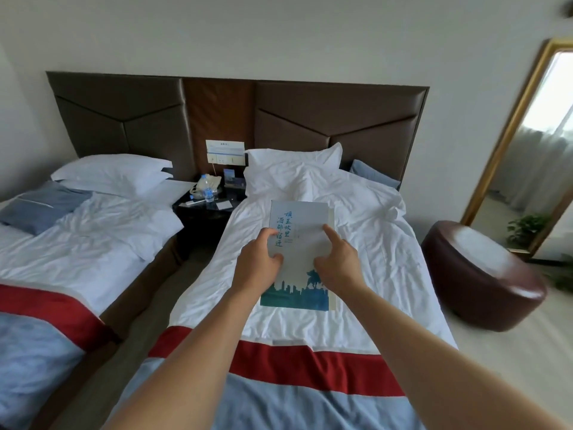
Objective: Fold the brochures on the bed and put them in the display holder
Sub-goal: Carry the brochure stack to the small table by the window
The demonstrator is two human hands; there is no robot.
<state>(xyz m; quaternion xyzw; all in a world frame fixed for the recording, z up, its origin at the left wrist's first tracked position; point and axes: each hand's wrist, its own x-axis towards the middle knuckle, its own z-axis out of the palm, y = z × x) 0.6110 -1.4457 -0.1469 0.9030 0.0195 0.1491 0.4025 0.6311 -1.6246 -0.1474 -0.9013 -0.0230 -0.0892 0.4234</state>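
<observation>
1. Holder (229,178): small stand on the nightstand (201,209), upper centre of frame, w/ a blue card or leaflet upright in it. Too small to tell more.
2. Nightstand also carries a phone (207,183), a water bottle (209,193) in front of it, and a white card (224,206) lying flat at the right.
3. Brochure (299,252): centre of frame, lying flat on the white sheet of the right-hand bed (372,243). Pale blue-white cover, vertical blue Chinese characters at upper left, teal city skyline w/ a horse-and-rider figure along the bottom. A narrow strip of another layer shows along its right edge, so appears folded; cannot tell how many panels.
4. Left hand (259,259): on the brochure's left edge, fingers curled, thumb on the cover. Appears to grip the edge; underside hidden.
5. Right hand (336,259): on the cover at centre right, index finger straight and pointing toward the top, pressing the paper; other fingers bent, tips on the cover. Holds nothing.
6. Bed details: pillow (294,162) at the head, red band (310,364) across the foot, blue cover below it.
7. Surroundings: second bed (77,243) at left, brown headboard (235,116) behind both, round brown ottoman (483,277) at right, gold-framed mirror (533,144) at far right.
</observation>
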